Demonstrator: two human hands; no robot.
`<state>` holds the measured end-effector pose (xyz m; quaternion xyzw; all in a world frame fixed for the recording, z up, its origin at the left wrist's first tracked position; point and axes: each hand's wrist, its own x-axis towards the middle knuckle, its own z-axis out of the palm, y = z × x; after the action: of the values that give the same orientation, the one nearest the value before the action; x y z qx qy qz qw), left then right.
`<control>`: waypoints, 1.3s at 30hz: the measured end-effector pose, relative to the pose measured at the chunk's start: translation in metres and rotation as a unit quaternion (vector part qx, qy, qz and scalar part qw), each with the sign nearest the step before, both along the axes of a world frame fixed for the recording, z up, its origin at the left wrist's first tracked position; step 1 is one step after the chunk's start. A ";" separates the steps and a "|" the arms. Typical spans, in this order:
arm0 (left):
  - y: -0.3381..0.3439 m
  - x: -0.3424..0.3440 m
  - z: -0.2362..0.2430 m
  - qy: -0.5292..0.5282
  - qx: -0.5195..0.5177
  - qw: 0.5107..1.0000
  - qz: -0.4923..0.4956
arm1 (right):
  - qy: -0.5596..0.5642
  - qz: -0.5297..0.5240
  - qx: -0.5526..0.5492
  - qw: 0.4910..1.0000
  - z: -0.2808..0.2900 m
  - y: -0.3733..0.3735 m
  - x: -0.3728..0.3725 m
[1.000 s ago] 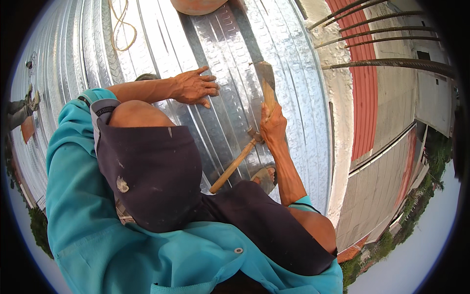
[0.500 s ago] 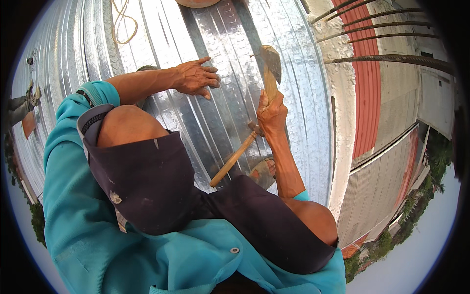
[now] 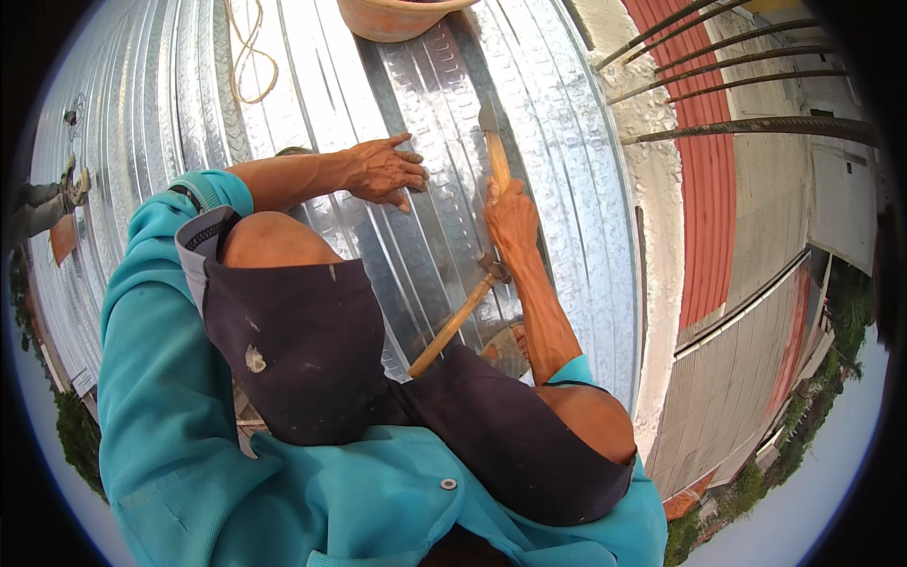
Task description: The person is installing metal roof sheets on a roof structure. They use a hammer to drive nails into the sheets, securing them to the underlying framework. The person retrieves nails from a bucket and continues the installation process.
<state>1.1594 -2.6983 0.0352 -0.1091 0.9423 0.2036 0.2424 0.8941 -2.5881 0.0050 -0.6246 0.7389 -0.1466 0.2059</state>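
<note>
My right hand (image 3: 511,215) is wrapped round the wooden handle of a hatchet (image 3: 497,156). Its metal head points away from me and shows nearly edge-on. On the ribbed metal decking (image 3: 576,255), my left hand (image 3: 385,172) rests palm down with its fingers spread, holding nothing. A hammer (image 3: 455,319) with a wooden handle lies on the decking between my knees, its head close below my right wrist.
A reddish-brown tub (image 3: 397,21) stands at the far side. Looped cord (image 3: 248,71) lies at the upper left. Several steel bars (image 3: 756,130) jut over a rough concrete edge (image 3: 666,217) on the right. Another person's feet (image 3: 71,194) show at the far left.
My right hand has shifted slightly left and the hatchet has turned, its broad face now nearly edge-on. My left hand stays spread on the decking. More of the tub shows as the view shifts.
</note>
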 end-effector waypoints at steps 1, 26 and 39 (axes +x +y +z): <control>-0.001 0.000 -0.002 0.019 0.006 1.000 0.004 | -0.005 -0.016 0.001 1.000 0.010 0.009 -0.001; 0.007 0.012 0.004 -0.001 0.027 0.999 0.029 | -0.103 -0.028 -0.138 0.985 0.034 0.024 0.014; -0.005 -0.002 0.014 -0.006 0.039 0.999 0.016 | 0.065 -0.005 0.060 0.996 -0.004 0.020 -0.005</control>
<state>1.1573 -2.7031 0.0493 -0.1153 0.9303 0.2436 0.2487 0.8896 -2.5676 0.0008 -0.6153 0.7615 -0.0620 0.1940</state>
